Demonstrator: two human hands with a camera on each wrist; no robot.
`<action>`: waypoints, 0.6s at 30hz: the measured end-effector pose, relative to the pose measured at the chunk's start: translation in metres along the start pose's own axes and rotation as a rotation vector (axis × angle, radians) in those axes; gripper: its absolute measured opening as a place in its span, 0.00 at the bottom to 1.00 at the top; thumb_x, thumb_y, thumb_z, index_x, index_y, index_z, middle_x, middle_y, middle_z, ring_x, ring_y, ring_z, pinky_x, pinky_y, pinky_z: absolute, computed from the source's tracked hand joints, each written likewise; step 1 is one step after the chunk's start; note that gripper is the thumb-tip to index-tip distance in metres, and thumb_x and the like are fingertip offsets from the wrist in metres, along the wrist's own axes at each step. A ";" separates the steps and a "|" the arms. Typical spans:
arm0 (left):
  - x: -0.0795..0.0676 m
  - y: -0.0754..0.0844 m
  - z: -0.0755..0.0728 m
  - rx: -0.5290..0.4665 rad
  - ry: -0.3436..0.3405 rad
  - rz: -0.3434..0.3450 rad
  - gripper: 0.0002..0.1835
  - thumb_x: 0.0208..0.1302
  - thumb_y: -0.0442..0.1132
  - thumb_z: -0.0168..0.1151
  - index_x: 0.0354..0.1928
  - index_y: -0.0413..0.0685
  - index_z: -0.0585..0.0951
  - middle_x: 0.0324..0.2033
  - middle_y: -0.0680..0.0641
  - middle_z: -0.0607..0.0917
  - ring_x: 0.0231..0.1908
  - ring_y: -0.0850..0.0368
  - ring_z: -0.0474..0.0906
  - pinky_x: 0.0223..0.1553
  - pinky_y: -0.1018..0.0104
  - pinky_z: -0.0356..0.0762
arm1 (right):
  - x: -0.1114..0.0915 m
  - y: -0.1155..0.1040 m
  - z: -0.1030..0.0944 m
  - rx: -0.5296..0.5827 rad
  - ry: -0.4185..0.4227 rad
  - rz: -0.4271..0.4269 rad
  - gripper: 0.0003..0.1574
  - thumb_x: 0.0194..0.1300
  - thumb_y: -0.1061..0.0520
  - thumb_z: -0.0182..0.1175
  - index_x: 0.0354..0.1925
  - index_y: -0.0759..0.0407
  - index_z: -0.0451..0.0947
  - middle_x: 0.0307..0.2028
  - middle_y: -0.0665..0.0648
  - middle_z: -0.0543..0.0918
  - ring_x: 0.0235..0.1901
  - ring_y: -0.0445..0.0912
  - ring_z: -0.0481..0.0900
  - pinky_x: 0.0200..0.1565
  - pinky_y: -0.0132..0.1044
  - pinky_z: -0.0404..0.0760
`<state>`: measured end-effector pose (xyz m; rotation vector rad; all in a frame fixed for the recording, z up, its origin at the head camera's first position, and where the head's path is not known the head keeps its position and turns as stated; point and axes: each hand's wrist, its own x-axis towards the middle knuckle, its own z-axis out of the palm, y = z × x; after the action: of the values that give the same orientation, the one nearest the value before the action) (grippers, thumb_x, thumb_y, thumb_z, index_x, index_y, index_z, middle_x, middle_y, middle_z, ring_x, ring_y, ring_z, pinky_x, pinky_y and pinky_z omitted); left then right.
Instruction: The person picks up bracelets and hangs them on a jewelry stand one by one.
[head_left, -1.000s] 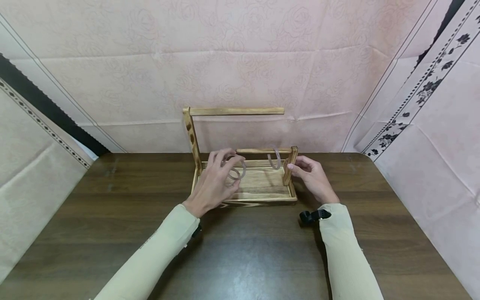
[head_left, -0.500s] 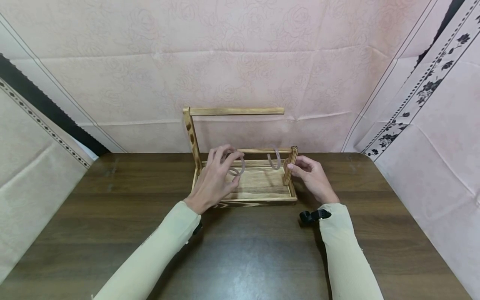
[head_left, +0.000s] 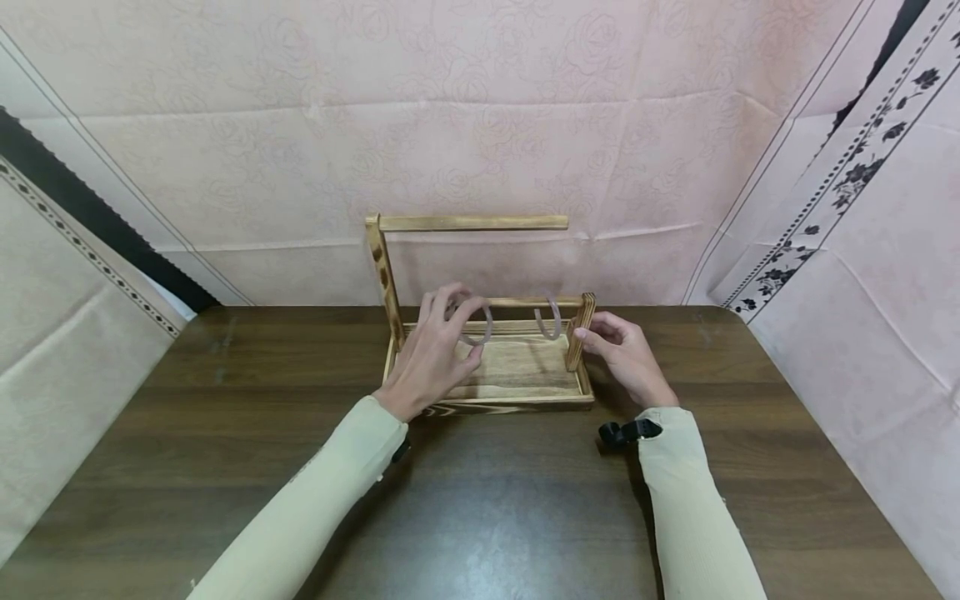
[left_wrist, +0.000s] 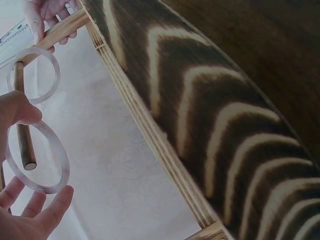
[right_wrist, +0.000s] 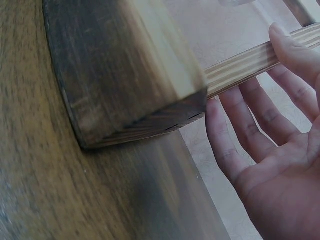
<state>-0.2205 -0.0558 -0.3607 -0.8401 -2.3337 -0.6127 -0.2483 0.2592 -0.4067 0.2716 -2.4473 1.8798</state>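
My left hand (head_left: 427, 358) pinches a pale translucent bangle (left_wrist: 64, 159) between thumb and fingertips. In the left wrist view the free end of a wooden rod (left_wrist: 25, 142) passes through that bangle's opening. Farther along the same rod hangs a second pale bangle (head_left: 557, 317), close to the short upright post (head_left: 579, 340). My right hand (head_left: 630, 354) holds this post from its right side, thumb in front and fingers behind. Rod and post belong to a wooden stand with a shallow tray base (head_left: 517, 405).
A taller post (head_left: 385, 275) rises at the stand's left end and carries a longer upper rod (head_left: 472, 222). The stand is near the back edge of the brown wooden table (head_left: 495, 508). Behind it hangs a pink patterned cloth (head_left: 480, 150).
My left hand has moved slightly up and to the right with the bangle, toward the lower rod. The right hand and the stand have stayed in place.
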 end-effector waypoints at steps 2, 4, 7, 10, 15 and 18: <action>0.001 0.000 0.001 -0.001 0.002 -0.001 0.33 0.55 0.34 0.74 0.63 0.54 0.75 0.64 0.43 0.70 0.60 0.41 0.70 0.49 0.57 0.84 | -0.001 -0.001 0.000 -0.007 -0.002 -0.001 0.27 0.72 0.46 0.64 0.58 0.64 0.77 0.50 0.64 0.83 0.46 0.38 0.83 0.51 0.31 0.84; 0.003 0.001 0.002 -0.006 0.001 -0.002 0.33 0.55 0.34 0.74 0.63 0.54 0.75 0.64 0.43 0.70 0.60 0.41 0.70 0.48 0.57 0.85 | -0.002 -0.001 0.000 -0.008 0.000 0.003 0.27 0.71 0.45 0.64 0.57 0.63 0.77 0.51 0.64 0.83 0.46 0.39 0.83 0.52 0.34 0.84; 0.004 0.001 0.004 -0.013 -0.006 -0.004 0.32 0.56 0.34 0.73 0.63 0.55 0.75 0.65 0.42 0.70 0.60 0.42 0.70 0.47 0.57 0.85 | -0.002 -0.001 0.000 -0.010 -0.005 0.003 0.28 0.71 0.43 0.64 0.58 0.63 0.77 0.51 0.64 0.83 0.46 0.39 0.83 0.54 0.38 0.84; 0.005 0.002 0.005 -0.020 -0.013 -0.009 0.33 0.55 0.34 0.73 0.63 0.54 0.75 0.65 0.42 0.70 0.60 0.42 0.70 0.49 0.57 0.85 | -0.002 0.000 0.000 -0.004 -0.007 0.007 0.29 0.71 0.43 0.64 0.58 0.62 0.77 0.49 0.61 0.84 0.45 0.39 0.83 0.55 0.40 0.84; 0.007 0.003 0.005 -0.028 -0.017 -0.020 0.34 0.54 0.34 0.74 0.64 0.55 0.74 0.65 0.42 0.70 0.61 0.41 0.70 0.49 0.57 0.85 | -0.002 -0.001 0.000 0.004 -0.005 0.007 0.28 0.71 0.45 0.64 0.58 0.63 0.78 0.47 0.56 0.84 0.45 0.38 0.83 0.55 0.40 0.84; 0.008 0.004 0.005 -0.027 -0.022 -0.026 0.34 0.55 0.34 0.75 0.64 0.55 0.74 0.65 0.42 0.70 0.61 0.43 0.70 0.48 0.58 0.85 | -0.002 -0.002 0.000 0.003 -0.005 0.010 0.27 0.72 0.46 0.64 0.58 0.64 0.77 0.47 0.58 0.84 0.45 0.38 0.83 0.54 0.39 0.84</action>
<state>-0.2245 -0.0470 -0.3581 -0.8334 -2.3646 -0.6508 -0.2464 0.2585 -0.4056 0.2652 -2.4535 1.8896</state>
